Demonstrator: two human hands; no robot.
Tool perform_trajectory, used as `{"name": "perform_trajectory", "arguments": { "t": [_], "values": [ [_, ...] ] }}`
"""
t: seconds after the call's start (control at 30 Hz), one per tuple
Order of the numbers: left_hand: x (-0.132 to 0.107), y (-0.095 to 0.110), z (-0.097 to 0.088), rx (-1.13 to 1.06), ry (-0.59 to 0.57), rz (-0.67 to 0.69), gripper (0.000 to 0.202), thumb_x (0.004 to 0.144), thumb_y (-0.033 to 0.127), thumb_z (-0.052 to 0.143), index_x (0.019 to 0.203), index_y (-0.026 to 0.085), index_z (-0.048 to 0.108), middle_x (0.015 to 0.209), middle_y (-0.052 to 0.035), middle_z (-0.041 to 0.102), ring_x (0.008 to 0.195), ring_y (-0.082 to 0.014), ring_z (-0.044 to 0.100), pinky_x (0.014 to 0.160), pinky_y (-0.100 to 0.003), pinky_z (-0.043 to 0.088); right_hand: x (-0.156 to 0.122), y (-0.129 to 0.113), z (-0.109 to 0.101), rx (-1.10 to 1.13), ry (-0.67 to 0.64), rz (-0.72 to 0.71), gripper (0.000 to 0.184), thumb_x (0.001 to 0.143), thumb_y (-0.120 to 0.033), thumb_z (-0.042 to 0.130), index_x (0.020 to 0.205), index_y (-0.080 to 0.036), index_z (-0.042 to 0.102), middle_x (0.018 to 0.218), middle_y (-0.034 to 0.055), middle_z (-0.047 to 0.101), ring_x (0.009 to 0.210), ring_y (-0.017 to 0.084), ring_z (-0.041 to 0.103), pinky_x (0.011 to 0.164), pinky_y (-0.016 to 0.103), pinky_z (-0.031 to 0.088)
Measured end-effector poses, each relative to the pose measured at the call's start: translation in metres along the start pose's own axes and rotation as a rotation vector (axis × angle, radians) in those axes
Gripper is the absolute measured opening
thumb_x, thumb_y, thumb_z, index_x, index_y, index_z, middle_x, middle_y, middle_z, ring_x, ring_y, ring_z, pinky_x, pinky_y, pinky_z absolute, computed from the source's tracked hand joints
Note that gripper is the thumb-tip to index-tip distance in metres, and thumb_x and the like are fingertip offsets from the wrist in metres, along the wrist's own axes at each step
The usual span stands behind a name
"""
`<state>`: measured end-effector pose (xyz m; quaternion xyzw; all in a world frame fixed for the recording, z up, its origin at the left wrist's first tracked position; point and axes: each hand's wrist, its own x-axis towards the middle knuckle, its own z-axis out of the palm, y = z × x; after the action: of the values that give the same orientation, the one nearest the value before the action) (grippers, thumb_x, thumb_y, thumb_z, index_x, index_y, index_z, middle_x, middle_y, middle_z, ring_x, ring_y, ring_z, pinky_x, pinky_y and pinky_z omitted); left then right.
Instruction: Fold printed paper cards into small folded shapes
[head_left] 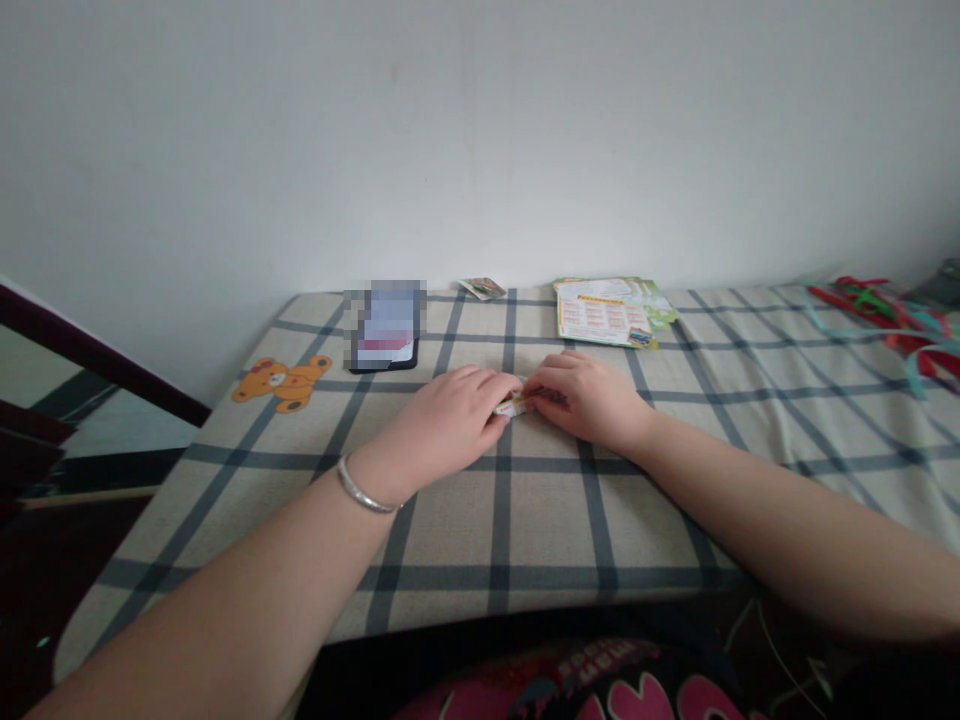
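Near the middle of the table, both hands meet over a small piece of folded printed paper [511,408], white with coloured print. My left hand [461,415] pinches its left part between thumb and fingers. From the other side, the curled fingers of my right hand [589,395] close on the paper's right part. Most of the paper is hidden under the fingers, so its full shape does not show. A silver bangle [364,488] circles my left wrist.
A checked tablecloth [450,540] covers the table. Behind the hands lie a phone [388,325], a small folded paper piece [482,288] and a stack of printed cards [604,318]. A bear cutout [281,383] sits left; coloured ribbons [892,320] lie right. A wall stands behind.
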<state>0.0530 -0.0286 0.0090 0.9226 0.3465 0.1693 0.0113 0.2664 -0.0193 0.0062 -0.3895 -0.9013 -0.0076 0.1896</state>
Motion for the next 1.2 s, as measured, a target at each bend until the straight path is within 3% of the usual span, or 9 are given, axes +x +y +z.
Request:
{"name": "perform_trajectory", "arguments": {
  "t": [0.2, 0.5, 1.2],
  "values": [
    [-0.001, 0.002, -0.005, 0.039, -0.064, 0.041, 0.02, 0.092, 0.022, 0.052, 0.109, 0.022, 0.063, 0.105, -0.0045, 0.062, 0.101, -0.0204, 0.056, 0.091, -0.038, 0.046, 0.001, 0.001, 0.001, 0.018, 0.023, 0.012, 0.014, 0.09, -0.025, 0.057, 0.092, -0.019, 0.069, 0.088, 0.0041, 0.065, 0.084, 0.018, 0.058, 0.075, 0.029, 0.042],
    [-0.001, 0.001, -0.005, 0.069, -0.057, 0.048, 0.018, 0.093, 0.023, 0.052, 0.098, 0.021, 0.068, 0.101, -0.0041, 0.061, 0.099, -0.0202, 0.056, 0.089, -0.038, 0.045, 0.0, 0.006, 0.001, 0.016, 0.003, 0.068, 0.013, 0.089, -0.02, 0.056, 0.091, -0.019, 0.068, 0.09, 0.0043, 0.065, 0.086, 0.018, 0.058, 0.075, 0.029, 0.043],
    [0.0, -0.002, -0.005, 0.045, -0.049, 0.024, 0.018, 0.091, 0.022, 0.049, 0.086, 0.018, 0.066, 0.094, -0.0053, 0.061, 0.093, -0.0197, 0.056, 0.086, -0.037, 0.045, -0.004, 0.009, -0.012, -0.02, -0.044, 0.138, 0.019, 0.082, -0.014, 0.054, 0.094, -0.019, 0.068, 0.094, 0.0065, 0.066, 0.09, 0.021, 0.06, 0.078, 0.031, 0.046]
  ]
}}
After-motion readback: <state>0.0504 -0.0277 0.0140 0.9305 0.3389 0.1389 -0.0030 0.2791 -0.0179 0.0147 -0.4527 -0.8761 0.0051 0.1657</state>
